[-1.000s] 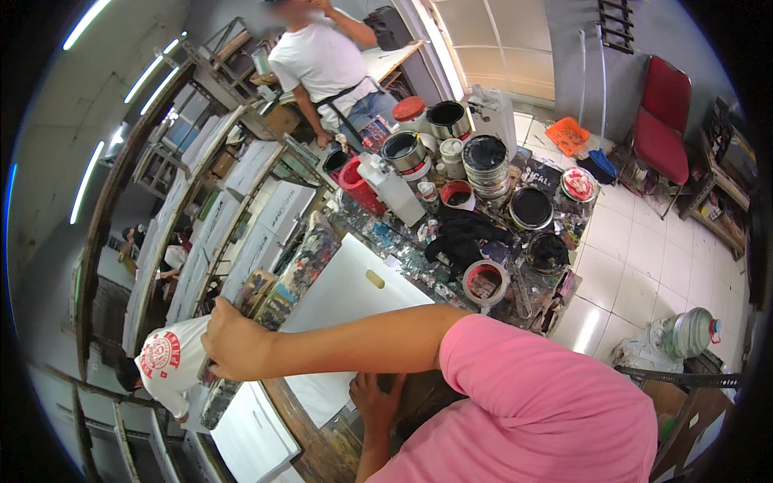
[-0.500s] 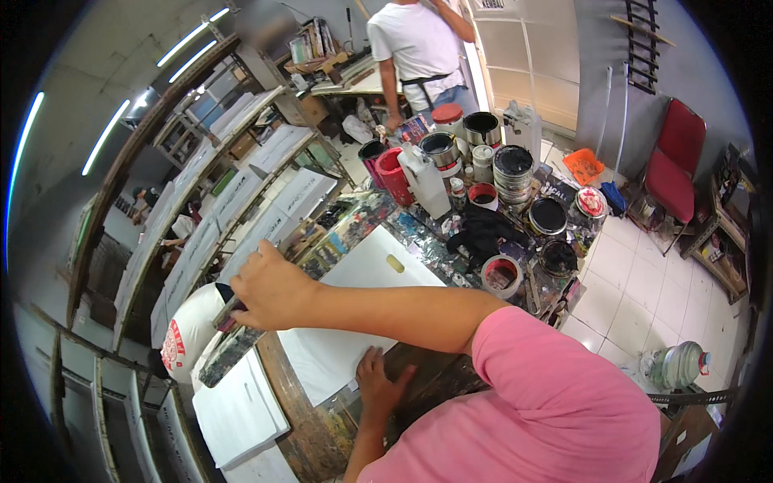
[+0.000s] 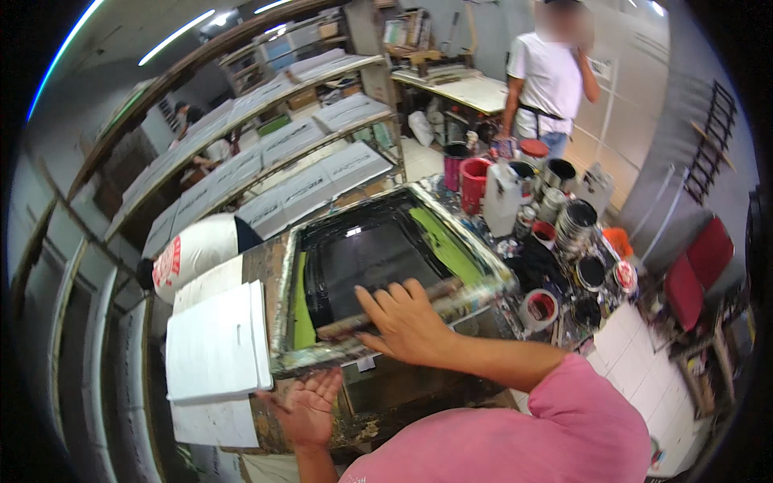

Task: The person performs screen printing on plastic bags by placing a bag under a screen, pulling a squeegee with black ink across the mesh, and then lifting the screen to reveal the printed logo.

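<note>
Hands differ here: the right hand (image 3: 407, 326) is closed around a long wooden bar (image 3: 342, 327), while the left hand (image 3: 308, 406) is open, palm up, fingers apart, near the front edge of the frame (image 3: 483, 294); whether it touches that edge I cannot tell. The frame lies across the desk (image 3: 378, 390), with the bar over its dark, ink-covered mesh (image 3: 362, 262).

A moment ago the right hand was out at the raised frame and the left rested by a large white sheet. Now the frame is down, the sheet is mostly hidden, and the bar is in hand, so the mesh seems set for working.

Counted outward: one frame, one bar, two green bands (image 3: 443, 249) on the mesh, and one stack of white paper (image 3: 216, 346) to the left, its sheets too close to count. Beyond stand one red pot (image 3: 473, 187), one white jug (image 3: 502, 201) and several cans. One person (image 3: 549, 80) stands behind; another (image 3: 197, 249) bends at the left.
</note>
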`<state>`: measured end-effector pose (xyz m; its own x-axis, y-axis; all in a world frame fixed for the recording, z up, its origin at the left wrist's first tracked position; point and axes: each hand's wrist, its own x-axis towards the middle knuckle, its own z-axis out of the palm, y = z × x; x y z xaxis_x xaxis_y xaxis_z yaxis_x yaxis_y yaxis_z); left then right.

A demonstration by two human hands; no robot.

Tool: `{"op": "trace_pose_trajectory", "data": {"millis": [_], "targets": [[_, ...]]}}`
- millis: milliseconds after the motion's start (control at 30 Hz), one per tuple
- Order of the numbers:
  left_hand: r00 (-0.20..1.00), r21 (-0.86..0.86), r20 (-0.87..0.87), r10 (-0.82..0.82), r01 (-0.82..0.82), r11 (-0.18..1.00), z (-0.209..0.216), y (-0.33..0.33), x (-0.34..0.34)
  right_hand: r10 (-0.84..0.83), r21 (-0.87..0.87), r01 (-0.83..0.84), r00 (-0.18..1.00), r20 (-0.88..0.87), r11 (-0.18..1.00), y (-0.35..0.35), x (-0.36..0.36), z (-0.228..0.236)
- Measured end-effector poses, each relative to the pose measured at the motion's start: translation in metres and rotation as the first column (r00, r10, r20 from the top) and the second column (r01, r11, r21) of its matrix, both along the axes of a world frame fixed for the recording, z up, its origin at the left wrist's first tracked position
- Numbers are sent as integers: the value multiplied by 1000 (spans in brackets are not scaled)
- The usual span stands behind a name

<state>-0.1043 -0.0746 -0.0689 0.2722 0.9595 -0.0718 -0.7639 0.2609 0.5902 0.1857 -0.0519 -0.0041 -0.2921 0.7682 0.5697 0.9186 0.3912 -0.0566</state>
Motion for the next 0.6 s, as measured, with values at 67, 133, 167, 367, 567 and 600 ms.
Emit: {"op": "trace_pose_trajectory", "data": {"millis": [67,133,167,367,567,600], "targets": [[994,-70,-102,-28,21,997,-30,-10,1,27,-210,-10,997,79,978,-5,3,-23],[989,-167,-140,-41,18,986,-63,-19,1,133,-369,-92,987,87,925,1,14,-47],[982,-216,-188,-33,-9,976,-80,-22,3,164,-496,-88,980,111,864,5,19,-60],[963,-302,-252,-94,14,953,-132,-31,1,223,-474,-259,966,-132,842,64,37,-107],[965,-478,-251,-71,-59,876,-137,-27,5,191,-235,-189,982,-15,953,238,53,-130],[965,-498,-250,-79,-58,865,-136,-27,6,159,-240,-151,987,14,959,268,56,-136]]}}
